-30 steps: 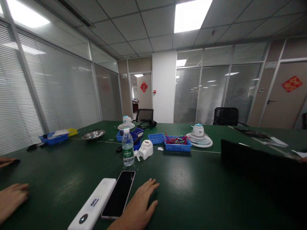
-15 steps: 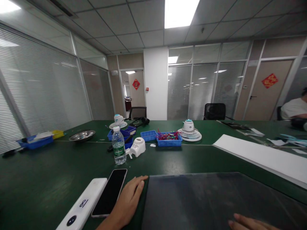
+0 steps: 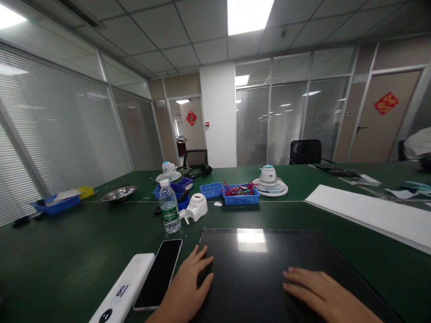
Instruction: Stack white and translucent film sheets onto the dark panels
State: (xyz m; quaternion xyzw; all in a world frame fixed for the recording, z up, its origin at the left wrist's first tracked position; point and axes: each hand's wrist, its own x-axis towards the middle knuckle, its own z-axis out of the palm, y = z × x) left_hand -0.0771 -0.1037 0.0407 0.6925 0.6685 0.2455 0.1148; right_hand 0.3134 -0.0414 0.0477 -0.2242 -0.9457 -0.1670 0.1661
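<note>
A flat, dark glossy sheet point(image 3: 256, 278) lies in front of me, with the ceiling light reflected near its far edge. At its left edge is my left hand point(image 3: 190, 280), fingers spread and thumb over the sheet's surface; it holds nothing. My right hand point(image 3: 319, 289) extends over the right half of the sheet, palm down with fingers stretched out, and appears to rest on it. Left of my left hand lie a phone point(image 3: 159, 273) with a black screen and a white oblong device point(image 3: 126, 287) marked with "18".
A water bottle point(image 3: 169, 208) stands beyond the phone, beside a white plastic housing point(image 3: 197, 207). Farther off are a blue bin point(image 3: 241, 198) of coloured wires, a white fan part point(image 3: 270, 184) and a metal dish point(image 3: 118, 194). A long white board point(image 3: 367, 215) lies at right.
My right hand has come farther into view, up and left over the sheet. My left hand's fingers have spread. The sheet's far edge sits higher, and the light's reflection now shows on it.
</note>
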